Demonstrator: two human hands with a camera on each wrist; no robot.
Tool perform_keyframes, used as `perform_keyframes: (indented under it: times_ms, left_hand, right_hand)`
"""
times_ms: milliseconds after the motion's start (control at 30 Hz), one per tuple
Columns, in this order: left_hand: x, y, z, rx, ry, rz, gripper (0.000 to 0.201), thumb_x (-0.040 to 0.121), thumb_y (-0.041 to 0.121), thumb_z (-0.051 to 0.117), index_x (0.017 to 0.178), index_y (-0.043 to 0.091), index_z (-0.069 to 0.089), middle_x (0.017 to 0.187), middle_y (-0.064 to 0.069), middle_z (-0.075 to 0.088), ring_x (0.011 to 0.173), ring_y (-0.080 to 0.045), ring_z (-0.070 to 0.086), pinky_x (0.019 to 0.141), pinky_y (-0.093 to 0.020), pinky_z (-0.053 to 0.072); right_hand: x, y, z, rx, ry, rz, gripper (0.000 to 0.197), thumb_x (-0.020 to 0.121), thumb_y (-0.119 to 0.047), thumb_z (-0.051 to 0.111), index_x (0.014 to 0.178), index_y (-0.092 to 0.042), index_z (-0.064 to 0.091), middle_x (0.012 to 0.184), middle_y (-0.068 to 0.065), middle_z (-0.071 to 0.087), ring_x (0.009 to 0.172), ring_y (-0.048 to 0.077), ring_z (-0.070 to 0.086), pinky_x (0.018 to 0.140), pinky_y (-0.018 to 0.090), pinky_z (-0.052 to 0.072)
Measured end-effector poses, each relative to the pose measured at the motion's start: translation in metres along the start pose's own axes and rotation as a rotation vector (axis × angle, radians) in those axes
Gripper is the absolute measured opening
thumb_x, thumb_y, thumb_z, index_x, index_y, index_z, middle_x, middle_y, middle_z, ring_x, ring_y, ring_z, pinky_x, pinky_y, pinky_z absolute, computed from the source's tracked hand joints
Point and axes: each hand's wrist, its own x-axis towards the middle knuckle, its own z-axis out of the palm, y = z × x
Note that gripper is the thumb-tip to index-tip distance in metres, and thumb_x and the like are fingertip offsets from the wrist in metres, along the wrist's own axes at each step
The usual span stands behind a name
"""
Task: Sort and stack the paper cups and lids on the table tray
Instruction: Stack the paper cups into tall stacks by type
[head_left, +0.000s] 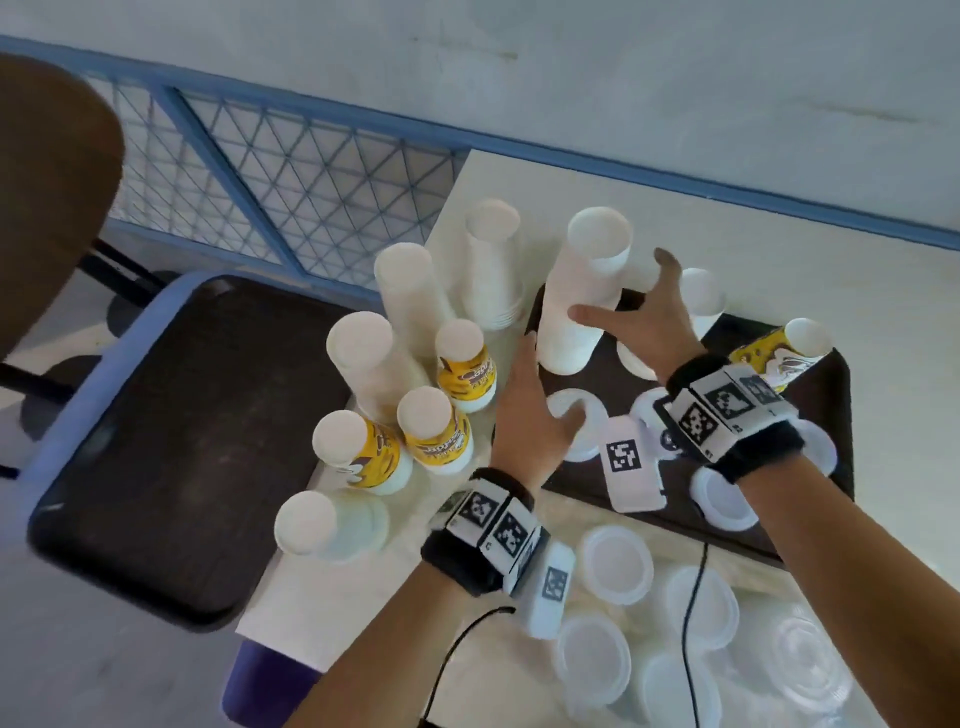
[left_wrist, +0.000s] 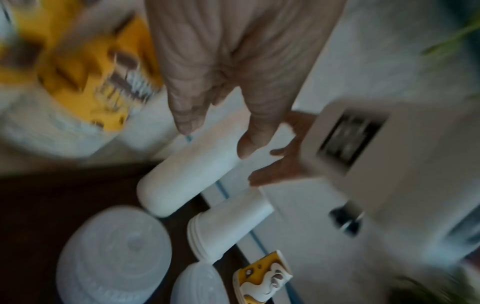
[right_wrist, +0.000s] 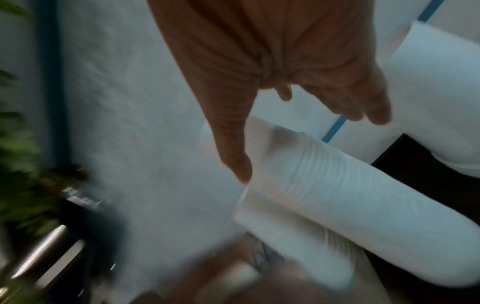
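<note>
A tall stack of white paper cups (head_left: 582, 291) stands tilted at the far left corner of the dark brown tray (head_left: 837, 410). My right hand (head_left: 631, 306) is spread wide beside it, thumb touching the stack's side (right_wrist: 337, 195), the other fingers apart from it. My left hand (head_left: 527, 387) hovers with straight fingers by the stack's base (left_wrist: 187, 174), over a white lid (head_left: 569, 415), holding nothing. A shorter white cup stack (left_wrist: 228, 224) and a yellow printed cup (head_left: 774, 358) also stand on the tray, with several flat lids (head_left: 724, 499).
Left of the tray, on the table, stand several stacks of white cups (head_left: 491, 260) and upside-down yellow printed cups (head_left: 465, 366). Clear lids (head_left: 615, 564) lie near the front edge. A dark chair seat (head_left: 171, 441) sits close to the table's left side. A cable (head_left: 693, 613) crosses the lids.
</note>
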Motion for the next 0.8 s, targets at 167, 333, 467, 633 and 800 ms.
perform_keyframes:
  times_ms: [167,333,467,633,800]
  left_hand:
    - [-0.074,0.005,-0.087,0.123,0.308,0.278,0.054,0.078,0.028,0.060,0.128,0.018,0.044,0.121,0.003,0.053,0.113,-0.015,0.051,0.096,-0.029,0.042]
    - [-0.115,-0.038,-0.161,0.243,0.534,0.112,0.070,0.067,0.044,0.066,0.129,0.020,0.043,0.125,0.011,0.044,0.117,-0.013,0.045,0.097,-0.039,0.042]
    - [-0.136,-0.088,-0.175,0.134,0.500,-0.102,0.099,0.055,0.053,0.071,0.139,0.023,0.029,0.133,0.009,0.035,0.124,-0.013,0.040,0.102,-0.044,0.040]
    - [-0.141,-0.136,-0.159,-0.038,0.366,-0.274,0.109,0.053,0.025,0.088,0.141,0.020,0.025,0.131,0.006,0.039,0.122,-0.011,0.043,0.106,-0.043,0.040]
    - [-0.128,-0.153,-0.141,-0.049,0.370,-0.352,0.085,0.054,0.018,0.089,0.120,0.029,0.036,0.113,0.010,0.049,0.108,-0.012,0.051,0.087,-0.020,0.039]
  right_hand:
    - [-0.074,0.022,0.019,0.044,0.075,-0.138,0.056,0.078,-0.016,0.072,0.127,-0.013,0.045,0.116,0.007,0.057,0.099,0.018,0.056,0.085,0.025,0.048]
    - [-0.125,0.042,0.075,0.048,-0.078,-0.135,0.050,0.074,-0.010,0.075,0.117,-0.011,0.050,0.096,-0.001,0.055,0.090,0.016,0.056,0.077,0.024,0.048]
    - [-0.128,0.050,0.125,-0.027,-0.162,-0.117,0.080,0.066,-0.018,0.082,0.132,-0.010,0.038,0.117,0.003,0.049,0.105,0.015,0.049,0.090,0.030,0.045]
    - [-0.114,0.054,0.168,-0.069,-0.133,-0.050,0.092,0.061,-0.020,0.085,0.135,-0.006,0.033,0.130,0.014,0.051,0.122,0.029,0.048,0.102,0.044,0.040]
    - [-0.104,0.052,0.188,-0.093,-0.108,0.054,0.090,0.060,-0.027,0.086,0.133,-0.009,0.036,0.132,0.011,0.053,0.123,0.029,0.050,0.101,0.040,0.041]
